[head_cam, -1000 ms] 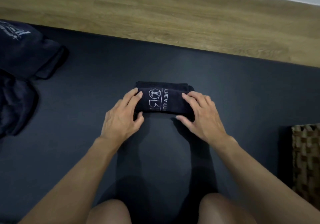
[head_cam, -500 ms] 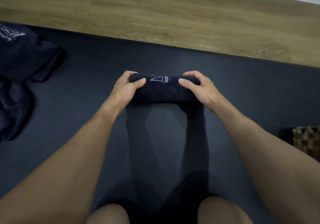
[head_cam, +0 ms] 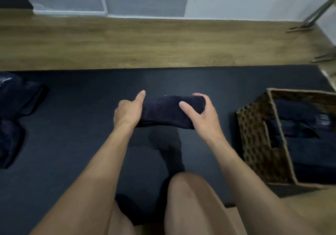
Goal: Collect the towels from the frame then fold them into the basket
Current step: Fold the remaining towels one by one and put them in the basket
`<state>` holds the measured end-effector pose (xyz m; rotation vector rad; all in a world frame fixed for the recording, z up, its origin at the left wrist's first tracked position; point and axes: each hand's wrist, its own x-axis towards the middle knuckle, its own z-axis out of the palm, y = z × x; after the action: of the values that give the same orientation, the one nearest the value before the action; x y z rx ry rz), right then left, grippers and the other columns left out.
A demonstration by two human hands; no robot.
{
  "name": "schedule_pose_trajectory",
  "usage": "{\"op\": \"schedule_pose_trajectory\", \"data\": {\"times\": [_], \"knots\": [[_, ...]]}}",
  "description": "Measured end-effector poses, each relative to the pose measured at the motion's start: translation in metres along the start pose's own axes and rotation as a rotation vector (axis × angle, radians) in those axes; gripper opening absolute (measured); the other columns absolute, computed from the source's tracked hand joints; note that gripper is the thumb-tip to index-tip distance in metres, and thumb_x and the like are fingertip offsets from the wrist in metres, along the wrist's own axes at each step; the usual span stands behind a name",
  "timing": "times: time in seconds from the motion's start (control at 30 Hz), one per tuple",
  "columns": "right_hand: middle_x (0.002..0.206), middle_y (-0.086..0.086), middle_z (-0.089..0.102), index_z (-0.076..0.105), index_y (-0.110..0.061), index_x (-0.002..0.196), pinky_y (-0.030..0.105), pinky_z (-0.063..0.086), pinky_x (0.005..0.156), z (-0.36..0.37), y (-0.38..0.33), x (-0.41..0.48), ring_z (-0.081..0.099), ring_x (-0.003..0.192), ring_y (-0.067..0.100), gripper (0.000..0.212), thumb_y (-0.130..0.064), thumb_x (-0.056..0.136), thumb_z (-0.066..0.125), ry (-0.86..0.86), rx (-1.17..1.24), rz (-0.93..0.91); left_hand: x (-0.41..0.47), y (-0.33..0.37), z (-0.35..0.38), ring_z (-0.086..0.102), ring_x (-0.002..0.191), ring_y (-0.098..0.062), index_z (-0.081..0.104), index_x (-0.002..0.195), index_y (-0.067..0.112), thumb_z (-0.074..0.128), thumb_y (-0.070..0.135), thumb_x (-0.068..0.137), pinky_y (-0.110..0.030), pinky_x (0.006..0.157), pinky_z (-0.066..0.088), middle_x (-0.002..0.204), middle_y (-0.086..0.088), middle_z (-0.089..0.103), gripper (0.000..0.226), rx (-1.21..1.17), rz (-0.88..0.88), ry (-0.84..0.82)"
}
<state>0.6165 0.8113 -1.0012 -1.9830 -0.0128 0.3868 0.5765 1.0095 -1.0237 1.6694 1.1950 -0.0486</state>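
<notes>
Loose towels (head_cam: 12,111): a dark heap at the mat's (head_cam: 72,143) left edge, waiting for you.
Change: a second ago the folded towel (head_cam: 163,111) lay flat; now you've lifted it.
Left hand (head_cam: 128,111), right hand (head_cam: 201,115): each grip closed round one end.
Basket (head_cam: 258,134): at the mat's right edge, dark towels inside; yours goes next.

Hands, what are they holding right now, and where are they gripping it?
A rolled dark towel: the left hand grips its left end and the right hand its right end.
</notes>
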Motion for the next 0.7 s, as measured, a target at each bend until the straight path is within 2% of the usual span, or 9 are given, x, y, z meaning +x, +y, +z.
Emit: {"op": "schedule_pose_trajectory", "data": {"times": [0.07, 0.13, 0.2, 0.27, 0.37, 0.43, 0.53, 0.63, 0.7], "knots": [[0.106, -0.013, 0.069, 0.061, -0.027, 0.108, 0.033, 0.052, 0.094, -0.032, -0.010, -0.019, 0.063, 0.102, 0.004, 0.045, -0.055, 0.076, 0.074, 0.078, 0.024, -0.029, -0.034, 0.013, 0.006, 0.057, 0.106, -0.026, 0.059, 0.118, 0.010, 0.051, 0.073, 0.080, -0.040, 0.093, 0.046, 0.119, -0.003, 0.059, 0.075, -0.031, 0.041, -0.057], [0.099, -0.011, 0.071, 0.063, -0.025, 0.098, 0.038, 0.053, 0.092, -0.065, -0.018, -0.033, 0.066, 0.096, 0.006, 0.046, -0.060, 0.070, 0.073, 0.162, 0.058, -0.046, -0.068, 0.028, 0.016, 0.061, 0.105, -0.024, 0.064, 0.113, 0.012, 0.054, 0.075, 0.076, -0.039, 0.094, 0.048, 0.117, -0.003, 0.064, 0.073, -0.097, 0.139, -0.136], [0.098, -0.010, 0.071, 0.065, -0.025, 0.097, 0.040, 0.054, 0.091, -0.099, -0.024, -0.045, 0.067, 0.095, 0.009, 0.053, -0.066, 0.064, 0.071, 0.235, 0.083, -0.051, -0.104, 0.043, 0.027, 0.063, 0.104, -0.020, 0.066, 0.108, 0.018, 0.058, 0.074, 0.074, -0.038, 0.093, 0.050, 0.112, 0.000, 0.067, 0.066, -0.133, 0.290, -0.211], [0.097, -0.011, 0.073, 0.067, -0.026, 0.097, 0.041, 0.054, 0.091, -0.138, -0.027, -0.055, 0.068, 0.095, 0.009, 0.054, -0.069, 0.063, 0.070, 0.280, 0.115, -0.060, -0.140, 0.058, 0.039, 0.064, 0.102, -0.016, 0.065, 0.109, 0.027, 0.066, 0.070, 0.072, -0.037, 0.086, 0.053, 0.113, 0.003, 0.067, 0.057, -0.179, 0.408, -0.298], [0.095, -0.012, 0.072, 0.066, -0.027, 0.093, 0.045, 0.055, 0.090, -0.201, -0.026, -0.068, 0.067, 0.093, 0.009, 0.049, -0.068, 0.068, 0.070, 0.360, 0.148, -0.072, -0.185, 0.077, 0.061, 0.068, 0.098, -0.018, 0.061, 0.120, 0.030, 0.079, 0.057, 0.064, -0.032, 0.064, 0.054, 0.116, 0.002, 0.067, 0.064, -0.258, 0.502, -0.498], [0.092, -0.013, 0.070, 0.062, -0.028, 0.089, 0.047, 0.057, 0.087, -0.243, -0.018, -0.074, 0.067, 0.091, 0.009, 0.040, -0.063, 0.073, 0.071, 0.400, 0.165, -0.078, -0.207, 0.087, 0.085, 0.069, 0.097, -0.019, 0.058, 0.128, 0.026, 0.086, 0.042, 0.063, -0.033, 0.065, 0.055, 0.114, -0.001, 0.068, 0.072, -0.271, 0.531, -0.618], [0.092, -0.012, 0.071, 0.063, -0.029, 0.095, 0.039, 0.058, 0.081, -0.304, 0.002, -0.079, 0.068, 0.088, 0.005, 0.033, -0.056, 0.078, 0.071, 0.447, 0.145, -0.096, -0.235, 0.100, 0.133, 0.069, 0.089, -0.018, 0.056, 0.131, 0.020, 0.087, 0.022, 0.069, -0.033, 0.066, 0.057, 0.108, -0.006, 0.068, 0.070, -0.210, 0.559, -0.733], [0.097, -0.012, 0.071, 0.065, -0.027, 0.103, 0.022, 0.049, 0.075, -0.362, 0.035, -0.077, 0.066, 0.087, -0.002, 0.028, -0.047, 0.085, 0.069, 0.492, 0.046, -0.108, -0.255, 0.107, 0.194, 0.067, 0.098, -0.019, 0.055, 0.129, 0.026, 0.088, 0.025, 0.069, -0.034, 0.070, 0.061, 0.115, -0.004, 0.064, 0.068, -0.036, 0.637, -0.806], [0.102, -0.013, 0.070, 0.066, -0.028, 0.108, 0.018, 0.046, 0.079, -0.400, 0.060, -0.071, 0.064, 0.092, -0.004, 0.027, -0.045, 0.088, 0.067, 0.510, -0.014, -0.086, -0.264, 0.111, 0.238, 0.067, 0.097, -0.019, 0.054, 0.130, 0.028, 0.088, 0.032, 0.068, -0.037, 0.074, 0.061, 0.116, 0.000, 0.062, 0.071, 0.096, 0.703, -0.834]]}}
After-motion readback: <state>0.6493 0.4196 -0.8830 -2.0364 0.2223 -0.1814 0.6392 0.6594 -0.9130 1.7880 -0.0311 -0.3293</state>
